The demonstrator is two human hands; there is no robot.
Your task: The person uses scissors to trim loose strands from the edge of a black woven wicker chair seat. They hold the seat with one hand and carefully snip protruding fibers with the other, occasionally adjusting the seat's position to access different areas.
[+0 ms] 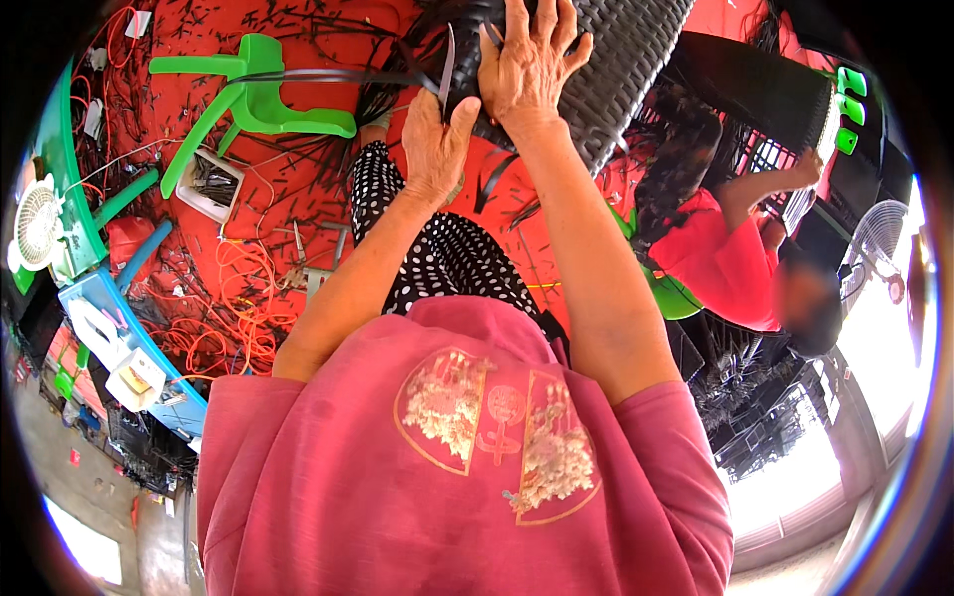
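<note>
A black woven panel (621, 70) of flat plastic strips reaches from the top edge down in front of me. My right hand (530, 74) lies on its near left part, fingers spread and palm down. At the panel's left edge, my left hand (437, 144) is closed round a thin, pointed metal blade (448, 62), whose tip points away from me; its handle is hidden in the hand. Loose black strips (338, 75) run leftward from beside that hand, over a green plastic chair. Whether the left fingers also grip a strip cannot be told.
The green chair (263, 104) lies tipped on the red floor (368, 30), among black scraps. Orange cord (248, 288) and a white bin (211, 184) are to the left, near a blue table (139, 343). Another person in red (715, 258) works at the right beside a fan (879, 233).
</note>
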